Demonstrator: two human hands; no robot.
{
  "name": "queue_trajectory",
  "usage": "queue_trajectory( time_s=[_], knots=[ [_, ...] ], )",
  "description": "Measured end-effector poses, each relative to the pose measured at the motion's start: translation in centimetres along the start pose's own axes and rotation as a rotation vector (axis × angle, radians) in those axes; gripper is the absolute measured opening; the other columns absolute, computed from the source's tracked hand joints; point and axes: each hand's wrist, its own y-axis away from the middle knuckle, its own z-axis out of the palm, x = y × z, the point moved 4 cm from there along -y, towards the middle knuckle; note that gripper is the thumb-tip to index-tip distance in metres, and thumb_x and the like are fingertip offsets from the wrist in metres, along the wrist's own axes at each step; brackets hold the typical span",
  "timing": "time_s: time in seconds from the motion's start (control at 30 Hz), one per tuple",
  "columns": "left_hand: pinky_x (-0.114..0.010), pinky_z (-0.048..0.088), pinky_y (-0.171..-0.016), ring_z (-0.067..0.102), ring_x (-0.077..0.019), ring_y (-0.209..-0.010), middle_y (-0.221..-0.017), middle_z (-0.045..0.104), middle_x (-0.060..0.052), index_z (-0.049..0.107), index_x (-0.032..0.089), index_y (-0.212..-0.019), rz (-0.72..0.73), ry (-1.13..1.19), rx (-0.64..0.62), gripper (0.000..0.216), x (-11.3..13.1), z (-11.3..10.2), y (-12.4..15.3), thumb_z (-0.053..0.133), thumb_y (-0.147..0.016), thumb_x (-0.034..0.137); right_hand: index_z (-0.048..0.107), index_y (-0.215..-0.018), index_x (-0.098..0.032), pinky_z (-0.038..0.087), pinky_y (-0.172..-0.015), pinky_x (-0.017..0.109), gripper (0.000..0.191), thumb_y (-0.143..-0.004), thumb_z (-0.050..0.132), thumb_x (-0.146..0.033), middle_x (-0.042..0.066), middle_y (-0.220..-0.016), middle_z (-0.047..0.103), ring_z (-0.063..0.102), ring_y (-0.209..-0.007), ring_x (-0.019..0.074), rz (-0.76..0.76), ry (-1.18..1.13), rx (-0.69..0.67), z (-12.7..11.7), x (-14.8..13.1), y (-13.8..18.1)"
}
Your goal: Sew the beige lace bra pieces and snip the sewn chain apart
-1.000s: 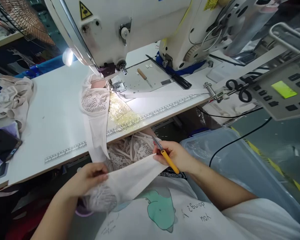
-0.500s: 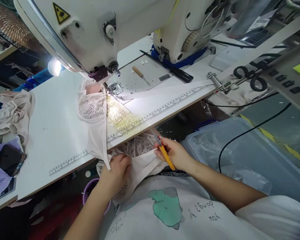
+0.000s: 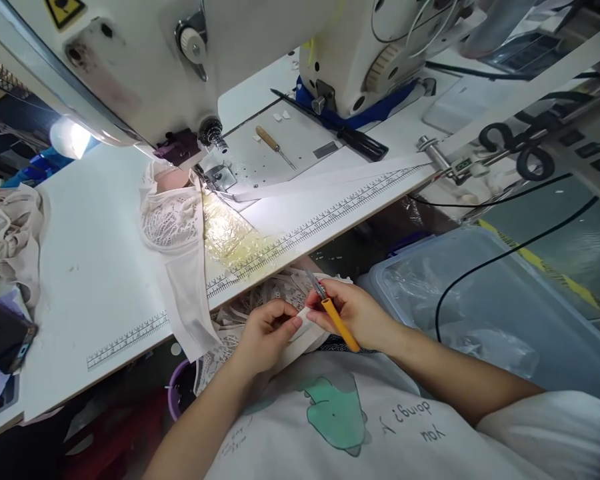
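My left hand (image 3: 270, 333) pinches the edge of a cream lace bra (image 3: 300, 339) between thumb and forefinger, over my lap. My right hand (image 3: 353, 313) meets it there, its fingertips on the same edge. It also holds thread snips (image 3: 341, 325) with an orange handle and a narrow metal tip pointing up and away. Part of the lapped bra is hidden by my hands and the table edge. Another cream lace bra (image 3: 174, 220) lies by the needle area of the sewing machine (image 3: 145, 73), its band hanging over the table's front edge.
A screwdriver with a wooden handle (image 3: 269, 139) and a black-handled tool (image 3: 363, 143) lie on the table (image 3: 105, 253). More cream garments (image 3: 10, 233) and a phone (image 3: 5, 337) sit at left. A clear plastic bin (image 3: 430, 300) stands right, a purple-rimmed bucket (image 3: 174, 393) below.
My left hand has moved right and up along the bra, close to my right hand, and now pinches its edge. My view has shifted slightly.
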Motion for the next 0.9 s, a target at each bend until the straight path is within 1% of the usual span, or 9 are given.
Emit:
queue_trajectory(
  time_s=[0.07,0.13,0.27,0.33,0.43,0.5,0.6,0.73,0.9],
  knots=[
    [-0.023,0.037,-0.054,0.045,-0.0101,-0.057,-0.063,0.051,0.001,0.056,0.015,-0.072,-0.06,0.074,-0.017,0.018,-0.2,0.0,0.0,0.055,-0.081,0.031,0.05,-0.075,-0.018,0.04,-0.051,0.025,0.025,-0.068,0.067,-0.035,-0.002,-0.065,0.053,0.045,-0.056,0.0117,-0.009,0.019,-0.003,-0.1,-0.1,-0.2],
    [-0.024,0.039,-0.055,0.047,-0.0111,-0.06,-0.066,0.052,0.0,0.055,0.015,-0.074,-0.053,0.035,0.001,0.018,-0.1,0.0,-0.1,0.055,-0.081,0.031,0.048,-0.073,-0.019,0.039,-0.049,0.024,0.025,-0.069,0.066,-0.035,-0.003,-0.063,0.051,0.044,-0.054,0.0113,-0.016,0.036,-0.006,-0.1,-0.3,-0.3],
    [-0.027,0.045,-0.065,0.053,-0.0144,-0.073,-0.078,0.055,-0.004,0.054,0.016,-0.077,0.136,-0.124,0.088,0.012,1.2,-0.1,-0.4,0.054,-0.083,0.027,0.045,-0.071,-0.019,0.038,-0.047,0.023,0.021,-0.07,0.062,-0.033,-0.004,-0.061,0.049,0.042,-0.052,0.0105,-0.032,0.048,-0.023,0.1,-0.7,-0.4],
    [-0.028,0.045,-0.067,0.054,-0.0147,-0.076,-0.08,0.055,-0.005,0.053,0.016,-0.074,0.226,-0.137,0.088,0.012,1.8,-0.1,-0.5,0.054,-0.084,0.024,0.045,-0.071,-0.019,0.038,-0.046,0.024,0.019,-0.072,0.058,-0.033,-0.003,-0.06,0.049,0.042,-0.052,0.0106,-0.036,0.074,-0.044,0.1,-0.9,-0.5],
    [-0.028,0.045,-0.07,0.054,-0.0145,-0.078,-0.082,0.057,-0.005,0.051,0.016,-0.073,0.218,-0.101,0.066,0.013,1.9,-0.2,-0.6,0.053,-0.084,0.021,0.044,-0.072,-0.02,0.039,-0.049,0.026,0.025,-0.075,0.055,-0.042,-0.001,-0.065,0.051,0.044,-0.055,0.0126,-0.083,0.13,-0.087,-0.6,-1.3,-0.6],
    [-0.028,0.045,-0.07,0.055,-0.0143,-0.078,-0.082,0.058,-0.005,0.05,0.016,-0.073,0.163,-0.046,0.071,0.013,1.7,-0.5,-0.4,0.052,-0.085,0.022,0.042,-0.072,-0.02,0.041,-0.053,0.028,0.036,-0.076,0.052,-0.055,0.002,-0.069,0.052,0.046,-0.06,0.015,-0.197,0.223,-0.077,-1.6,-1.7,-0.8],
    [-0.027,0.045,-0.067,0.055,-0.0144,-0.076,-0.082,0.059,-0.006,0.049,0.017,-0.074,0.116,0.021,0.098,0.014,1.5,-0.9,0.0,0.052,-0.085,0.024,0.041,-0.071,-0.021,0.042,-0.057,0.032,0.048,-0.072,0.049,-0.068,0.006,-0.072,0.052,0.048,-0.064,0.0188,-0.325,0.489,-0.065,-3.0,-2.1,-1.1],
    [-0.027,0.046,-0.065,0.056,-0.0148,-0.076,-0.082,0.06,-0.006,0.05,0.017,-0.074,0.116,0.018,0.166,0.014,1.6,-1.4,0.5,0.053,-0.084,0.025,0.049,-0.071,-0.02,0.041,-0.058,0.032,0.051,-0.063,0.063,-0.067,0.006,-0.07,0.056,0.053,-0.065,0.0222,-0.28,0.819,-0.194,-3.5,-1.4,-1.1],
    [-0.025,0.046,-0.067,0.056,-0.0133,-0.075,-0.083,0.06,-0.005,0.052,0.017,-0.074,0.162,0.016,0.24,0.01,1.9,-1.8,0.7,0.055,-0.083,0.021,0.056,-0.076,-0.017,0.041,-0.06,0.032,0.053,-0.063,0.062,-0.069,0.007,-0.072,0.062,0.058,-0.066,0.0234,-0.278,0.909,-0.268,-2.9,-0.3,-0.5]
  ],
)
